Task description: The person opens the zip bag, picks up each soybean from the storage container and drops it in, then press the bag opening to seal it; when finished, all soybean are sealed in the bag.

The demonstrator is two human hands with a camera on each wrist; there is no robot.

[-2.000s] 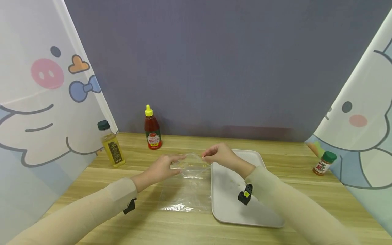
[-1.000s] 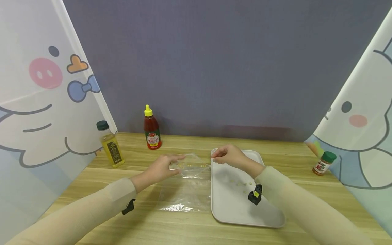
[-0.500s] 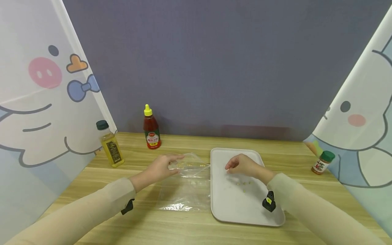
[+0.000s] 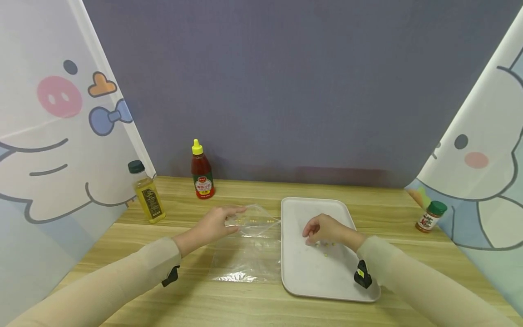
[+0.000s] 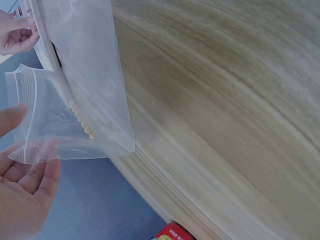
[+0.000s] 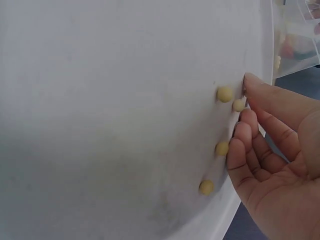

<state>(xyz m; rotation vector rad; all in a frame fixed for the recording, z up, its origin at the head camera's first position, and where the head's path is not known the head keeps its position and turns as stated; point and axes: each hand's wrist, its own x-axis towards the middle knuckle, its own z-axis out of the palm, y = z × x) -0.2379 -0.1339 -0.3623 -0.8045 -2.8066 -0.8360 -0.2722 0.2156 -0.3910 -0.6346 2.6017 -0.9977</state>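
Note:
My left hand (image 4: pixel 214 223) holds a clear zip bag (image 4: pixel 247 261) at its mouth, thumb on one edge and fingers at the other, so the mouth gapes. Inside the bag lie several yellow soybeans (image 5: pixel 82 122). Low over the white tray (image 4: pixel 318 284), my right hand (image 4: pixel 327 229) has its thumb and forefinger either side of a small soybean (image 6: pixel 238 105), with a gap between them. Other soybeans, one (image 6: pixel 225 94) by the thumb and another (image 6: pixel 206 187) below the fingers, lie on the tray. Whether a fingertip touches a bean, I cannot tell.
Towards the back left stand a red sauce bottle (image 4: pixel 202 177) with a yellow nozzle and an oil bottle (image 4: pixel 149 195). A green-capped spice jar (image 4: pixel 431 217) is at the far right. The tray's left rim adjoins the bag on the wooden table (image 4: pixel 196 299).
My right hand has moved from the bag's mouth rightward and down to the soybeans on the tray. Its thumb and forefinger have parted. The left hand and bag have barely moved.

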